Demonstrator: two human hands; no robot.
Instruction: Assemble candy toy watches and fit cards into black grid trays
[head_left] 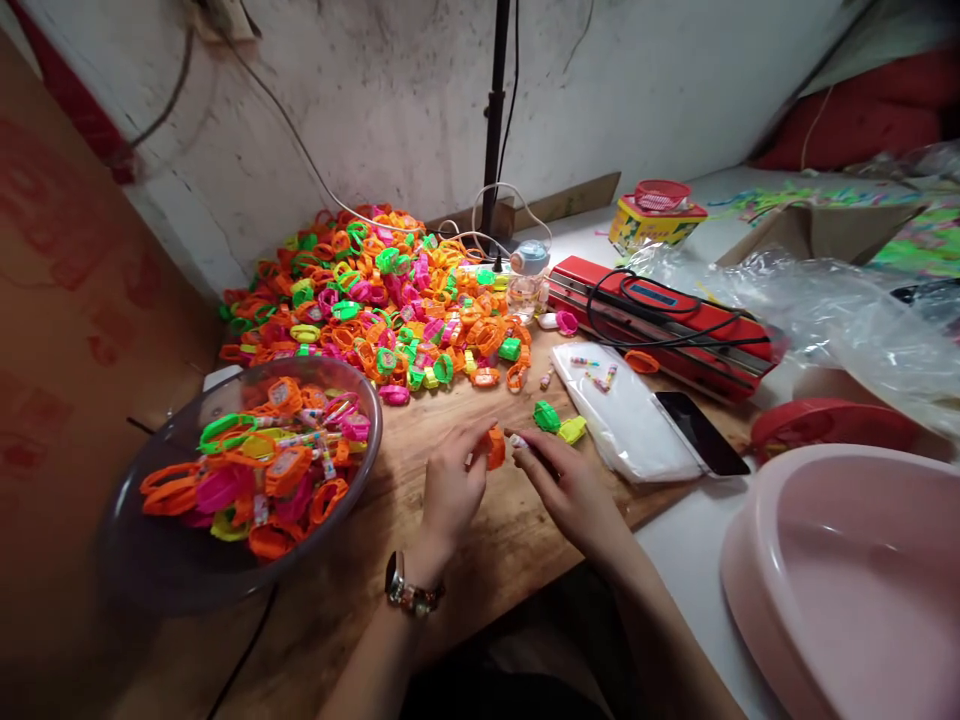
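Observation:
My left hand (454,475) is closed on an orange toy watch (495,447) above the wooden board. Between the fingertips of my right hand (574,490) is a small printed candy tube (517,441), its end pointing at the watch with a small gap. A green toy watch (546,416) and a yellow toy watch (572,430) lie just beyond my right hand. Several similar tubes (600,378) rest on a stack of clear plastic bags (630,430). One more tube (546,380) is on the wood.
A big pile of toy watches (375,300) lies against the wall. At left a dark bowl (367,440) holds watches and tubes. A red bag sealer (667,320), a bottle (528,285), a phone (701,433) and a pink basin (757,560) stand or lie around the board.

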